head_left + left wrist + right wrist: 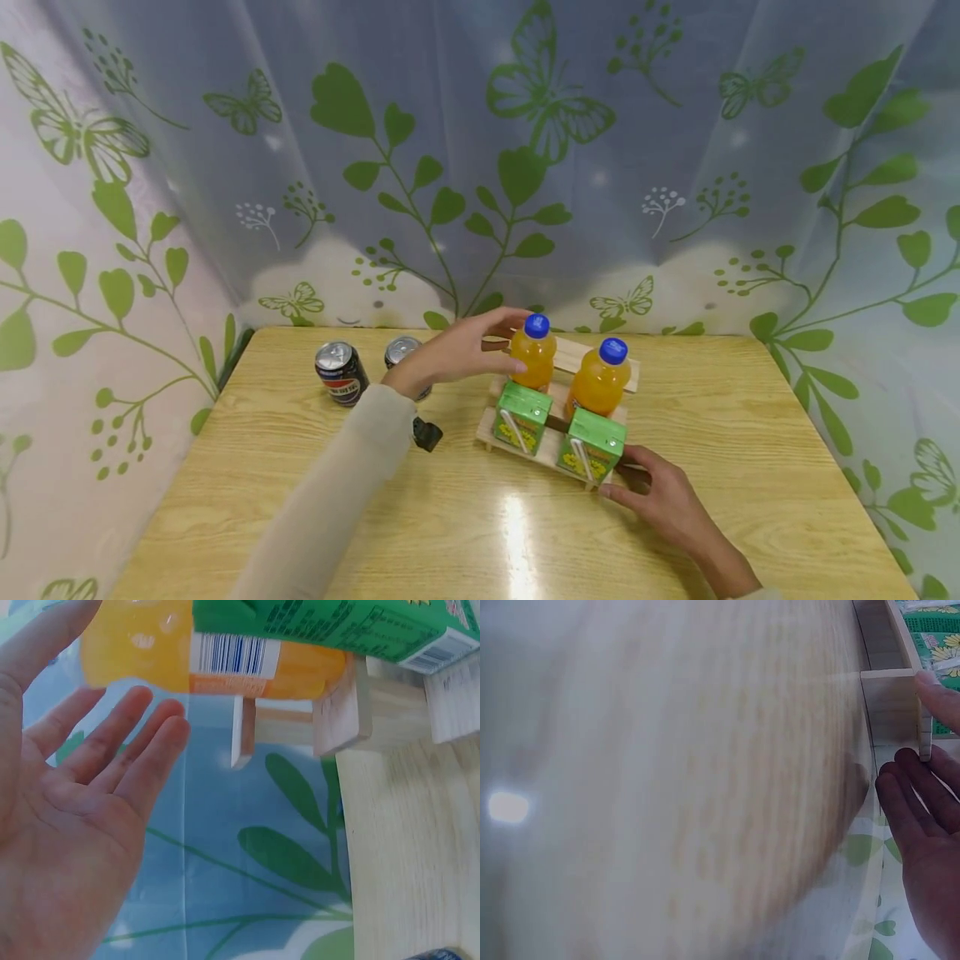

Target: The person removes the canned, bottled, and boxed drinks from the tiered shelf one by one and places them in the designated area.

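A small tiered wooden rack stands on the table. Two orange drink bottles with blue caps stand on its upper step, and two green drink cartons with straws sit on the lower one. My left hand is at the left bottle, its thumb overlapping the bottle's side in the head view. From the left wrist, that hand shows spread, fairly straight fingers beside the bottle. My right hand pinches the rack's front right end, with the thumb against the edge board and the fingers below it.
Two dark soda cans, one at the left and another partly behind my left wrist, stand on the wooden table. A small black object lies near my left sleeve. Behind the table hangs a leaf-patterned curtain.
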Tool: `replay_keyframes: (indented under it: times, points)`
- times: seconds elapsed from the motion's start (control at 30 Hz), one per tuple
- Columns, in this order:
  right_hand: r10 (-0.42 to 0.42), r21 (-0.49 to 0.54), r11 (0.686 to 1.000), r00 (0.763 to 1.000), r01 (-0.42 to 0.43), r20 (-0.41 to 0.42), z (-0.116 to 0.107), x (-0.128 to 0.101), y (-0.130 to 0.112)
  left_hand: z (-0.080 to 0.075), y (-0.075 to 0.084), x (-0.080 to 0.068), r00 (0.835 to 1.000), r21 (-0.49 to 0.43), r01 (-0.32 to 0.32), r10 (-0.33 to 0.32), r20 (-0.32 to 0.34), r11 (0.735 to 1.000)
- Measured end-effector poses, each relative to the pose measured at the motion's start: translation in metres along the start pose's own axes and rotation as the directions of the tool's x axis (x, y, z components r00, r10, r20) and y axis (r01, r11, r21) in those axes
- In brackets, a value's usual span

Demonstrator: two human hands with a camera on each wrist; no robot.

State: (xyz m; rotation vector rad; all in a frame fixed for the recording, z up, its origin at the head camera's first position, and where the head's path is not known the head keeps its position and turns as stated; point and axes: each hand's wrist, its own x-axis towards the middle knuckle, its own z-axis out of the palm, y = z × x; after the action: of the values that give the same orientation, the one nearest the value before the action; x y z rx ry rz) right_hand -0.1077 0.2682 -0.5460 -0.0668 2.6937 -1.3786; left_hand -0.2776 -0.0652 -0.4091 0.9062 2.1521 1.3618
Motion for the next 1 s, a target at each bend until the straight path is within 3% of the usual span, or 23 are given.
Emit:
replay_keyframes:
  times: [0.43, 0.63, 1.0]
  points:
    - [-0.051, -0.062, 0.997, 0.998, 0.048, -0.041, 0.0, 0.002, -0.004, 0.007, 0.004, 0.004, 1.0, 0.05, 0.005, -0.005, -0.003, 0.999]
    - [-0.06, -0.058, 0.997, 0.997, 0.058, -0.043, 0.0, 0.001, -0.003, 0.01, 0.004, 0.003, 0.999, 0.089, 0.024, -0.02, -0.044, 0.996]
    - [-0.063, -0.066, 0.996, 0.997, 0.061, -0.034, -0.002, 0.002, -0.005, 0.011, 0.002, 0.0, 0.994, 0.074, -0.038, 0.045, -0.096, 0.997]
